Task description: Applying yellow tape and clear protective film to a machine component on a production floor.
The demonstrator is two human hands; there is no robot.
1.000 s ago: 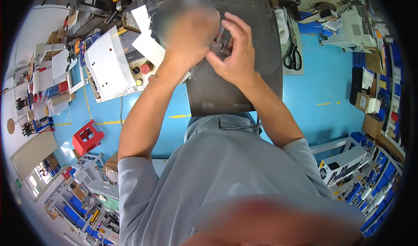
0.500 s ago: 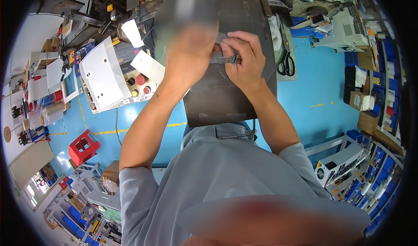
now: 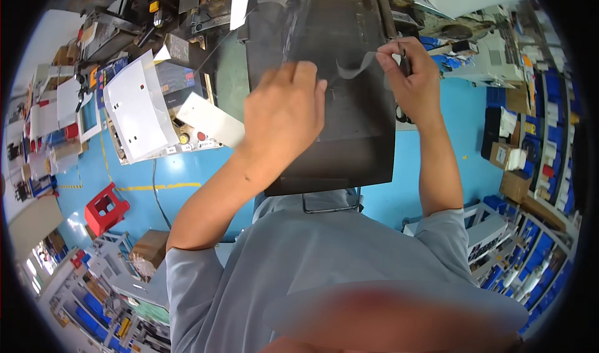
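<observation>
A thin, curling strip of clear tape hangs from the pinched thumb and forefinger of my right hand, over the right side of a dark board. A small dark object shows by that hand's fingers, too small to name. My left hand is over the board's left half, back up, with its fingers bent down and drawn together. Its fingertips are hidden, so whatever it may hold cannot be seen. Faint clear film or tape marks run along the board's far part.
Left of the board, white sheets and a white card lie on a panel with round buttons. Black scissors lie partly behind my right wrist. A red stool stands on the blue floor, and shelves line the right side.
My hands have parted: the right moved right with the tape strip trailing from it, and the left came nearer to me. The view has shifted slightly.
</observation>
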